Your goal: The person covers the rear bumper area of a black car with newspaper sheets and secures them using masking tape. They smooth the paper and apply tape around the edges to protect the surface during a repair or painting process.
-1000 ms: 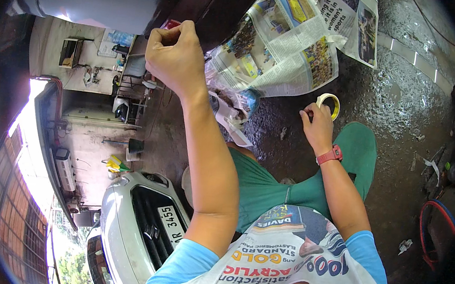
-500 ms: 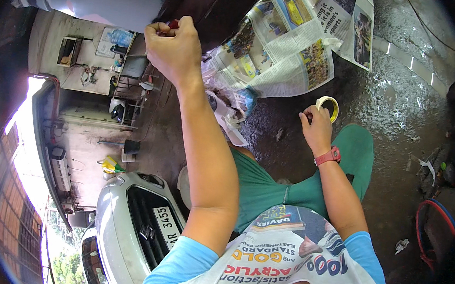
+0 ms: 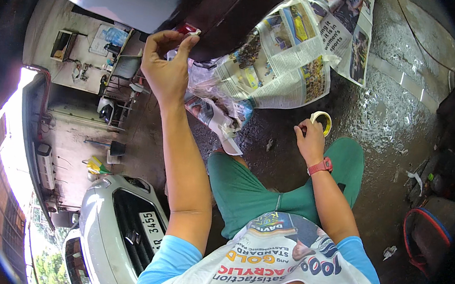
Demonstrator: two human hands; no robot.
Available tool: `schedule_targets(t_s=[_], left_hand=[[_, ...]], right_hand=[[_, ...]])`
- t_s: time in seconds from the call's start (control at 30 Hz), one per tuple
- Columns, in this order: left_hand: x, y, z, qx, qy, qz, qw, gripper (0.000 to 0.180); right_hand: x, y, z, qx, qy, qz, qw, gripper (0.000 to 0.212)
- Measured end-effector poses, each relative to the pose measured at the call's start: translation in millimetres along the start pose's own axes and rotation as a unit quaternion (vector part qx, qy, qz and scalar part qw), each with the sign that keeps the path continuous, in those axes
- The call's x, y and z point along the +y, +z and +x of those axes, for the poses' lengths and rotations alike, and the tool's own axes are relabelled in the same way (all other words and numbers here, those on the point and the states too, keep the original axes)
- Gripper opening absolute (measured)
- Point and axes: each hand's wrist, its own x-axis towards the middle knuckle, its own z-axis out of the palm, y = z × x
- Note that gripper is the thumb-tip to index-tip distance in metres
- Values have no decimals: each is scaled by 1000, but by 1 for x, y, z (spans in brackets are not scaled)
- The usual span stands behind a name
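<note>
My left hand is raised to the dark lower edge of a car body, thumb and forefinger pinched on a small pale strip of masking tape. Right at those fingertips is a red lamp or reflector, partly covered by the fingers. Lower and to the right, my right hand grips a roll of masking tape by its rim, the ring's yellow inside showing. Newspaper sheets hang from the car's edge between and beyond the hands, with crumpled plastic and paper beneath.
A silver car stands at the lower left. Shelves and a chair line the wall on the left. The dark floor looks wet at the right, with a red-and-blue rimmed object and paper scraps there.
My left hand has drawn back slightly from the red lamp, so more of the lamp and a pale tape end show. The whole view has shifted a little; the right hand still holds the roll.
</note>
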Motion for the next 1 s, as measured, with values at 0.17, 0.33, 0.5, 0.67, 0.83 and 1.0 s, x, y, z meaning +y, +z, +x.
schedule_targets(t_s=[0.17, 0.33, 0.5, 0.67, 0.83, 1.0], left_hand=[[7, 6, 10, 30, -43, 35, 998, 28], [-4, 6, 5, 74, -5, 25, 997, 24], [6, -12, -69, 103, -3, -17, 995, 15], [3, -27, -193, -304, -196, -121, 925, 35], [-18, -23, -225, -174, -192, -199, 945, 25], [-20, -37, -201, -128, -259, -214, 933, 14]], right_hand=[[7, 10, 0, -11, -14, -36, 999, 20], [-3, 12, 0, -12, -26, 2, 1000, 24], [-46, -18, -18, -134, 13, 152, 979, 43], [-154, -73, -35, -292, -16, 256, 921, 78], [-192, -79, -24, -295, -55, 179, 937, 80], [-221, -80, -18, -310, -23, 144, 940, 56]])
